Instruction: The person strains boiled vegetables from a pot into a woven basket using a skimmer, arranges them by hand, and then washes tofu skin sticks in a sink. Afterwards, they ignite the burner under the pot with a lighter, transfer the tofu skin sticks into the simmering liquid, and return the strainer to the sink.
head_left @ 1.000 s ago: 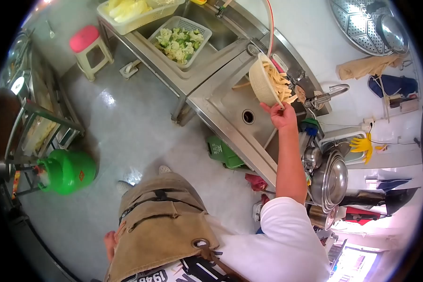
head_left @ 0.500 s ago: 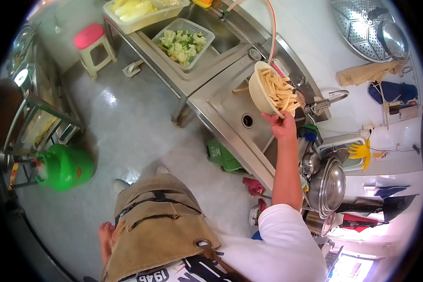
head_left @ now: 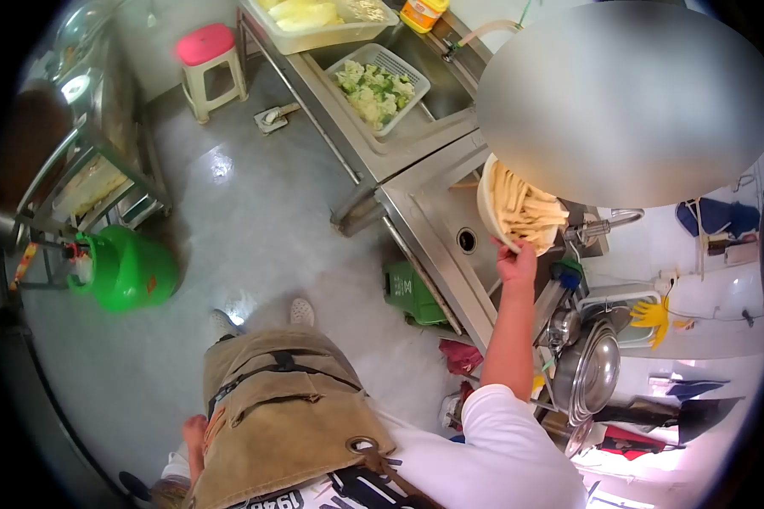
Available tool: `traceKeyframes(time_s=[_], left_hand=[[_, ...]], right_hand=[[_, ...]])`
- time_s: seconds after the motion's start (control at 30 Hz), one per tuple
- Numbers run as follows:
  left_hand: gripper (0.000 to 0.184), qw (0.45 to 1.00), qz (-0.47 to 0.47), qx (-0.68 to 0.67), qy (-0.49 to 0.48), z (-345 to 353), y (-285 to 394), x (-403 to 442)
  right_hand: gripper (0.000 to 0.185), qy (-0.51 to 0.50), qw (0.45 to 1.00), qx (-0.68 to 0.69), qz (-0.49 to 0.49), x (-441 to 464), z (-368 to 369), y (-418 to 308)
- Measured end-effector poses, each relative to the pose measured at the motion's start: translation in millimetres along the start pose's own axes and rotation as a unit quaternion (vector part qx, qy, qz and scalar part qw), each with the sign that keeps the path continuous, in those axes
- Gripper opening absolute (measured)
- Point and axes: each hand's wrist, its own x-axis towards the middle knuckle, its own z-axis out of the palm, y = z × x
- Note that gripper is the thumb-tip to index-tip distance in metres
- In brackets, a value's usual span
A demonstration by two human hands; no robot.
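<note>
My right hand (head_left: 518,263) grips the near rim of a white bowl (head_left: 486,204), thumb and fingers closed on the edge. Pale tan cut strips (head_left: 525,204) fill the bowl, which is tilted over the steel sink (head_left: 424,212) beside the tap (head_left: 598,227). A grey blurred oval hides the area just behind the bowl. Low beside the brown apron (head_left: 289,399), my left hand (head_left: 194,433) hangs with its fingers curled, and nothing shows in it.
A white basket (head_left: 416,72) of cauliflower pieces sits in the farther sink. Stacked steel pots (head_left: 598,365) stand right of my arm. A green bin (head_left: 412,293) is under the sink, a green gas cylinder (head_left: 132,267) at left, a pink-topped stool (head_left: 208,47) behind.
The view has shifted, so the sinks and stool appear farther right. My right hand still holds the bowl, which now appears lower in view. A blurred oval now covers the upper right.
</note>
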Motion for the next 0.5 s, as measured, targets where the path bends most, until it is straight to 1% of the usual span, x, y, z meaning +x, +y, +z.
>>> traceKeyframes(time_s=[0.07,0.17,0.27,0.3,0.37,0.4,0.43,0.47,0.5], left_hand=[[0.018,0.999,-0.028,-0.009,-0.032,5,-28,-3],[0.015,0.995,-0.071,-0.053,-0.055,15,-73,4],[0.013,0.980,-0.130,-0.147,-0.041,24,-110,23],[0.012,0.970,-0.155,-0.187,-0.026,26,-122,32],[0.011,0.961,-0.167,-0.219,0.003,22,-150,47],[0.010,0.970,-0.144,-0.198,0.002,19,-165,53],[0.012,0.997,-0.016,-0.075,-0.011,10,-187,58],[0.014,0.993,0.111,0.049,0.009,1,-210,63],[0.017,0.959,0.226,0.169,0.021,-3,-231,63]], right_hand=[[0.036,0.005,0.999,-0.051,0.014,20,-18,14],[0.022,0.035,0.998,-0.034,0.029,12,-8,21],[0.020,0.003,1.000,0.000,-0.010,-38,18,7],[0.027,-0.028,0.999,0.007,-0.046,-39,17,0],[0.031,-0.005,0.994,0.035,-0.108,-44,24,-5],[0.029,-0.035,0.995,0.044,-0.088,-56,29,-5],[0.029,-0.058,0.985,-0.054,-0.151,-55,25,4],[0.029,-0.086,0.962,-0.152,-0.212,-40,7,19],[0.028,-0.076,0.968,-0.131,-0.202,-42,1,23]])
